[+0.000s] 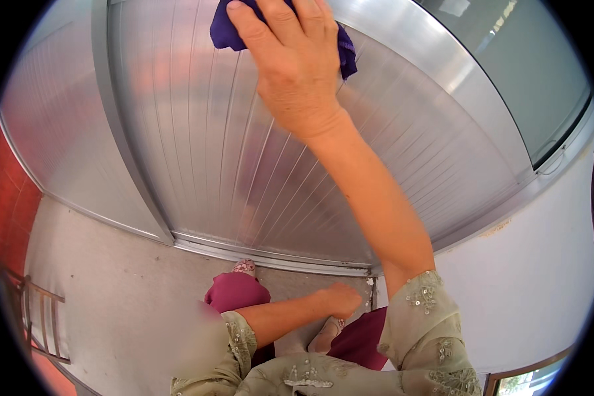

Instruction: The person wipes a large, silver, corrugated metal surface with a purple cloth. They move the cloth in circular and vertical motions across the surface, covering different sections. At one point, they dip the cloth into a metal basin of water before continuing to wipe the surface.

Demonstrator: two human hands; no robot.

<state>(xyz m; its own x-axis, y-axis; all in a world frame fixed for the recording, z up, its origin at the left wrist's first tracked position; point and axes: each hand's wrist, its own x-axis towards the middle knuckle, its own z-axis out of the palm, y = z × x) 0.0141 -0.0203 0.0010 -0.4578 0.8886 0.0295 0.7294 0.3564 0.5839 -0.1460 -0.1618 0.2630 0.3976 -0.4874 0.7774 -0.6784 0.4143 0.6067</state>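
My right hand (pixel 290 79) is raised at the top of the view and presses a dark purple cloth (pixel 226 30) against a ribbed silver metal panel (pixel 198 145). Its fingers lie spread over the cloth, which shows on both sides of the hand. The fingertips are partly cut off by the upper edge. Low in front of my body, my left hand (pixel 343 301) crosses toward the right, curled into a loose fist. Nothing shows in it, and it is apart from the panel.
A grey upright frame (pixel 122 125) divides the panel from another at left. A metal track (pixel 277 264) runs along its foot on the concrete floor (pixel 112 284). Dark glass (pixel 521 72) is at upper right, a white wall (pixel 508 290) at right, a brown metal rack (pixel 43 317) at lower left.
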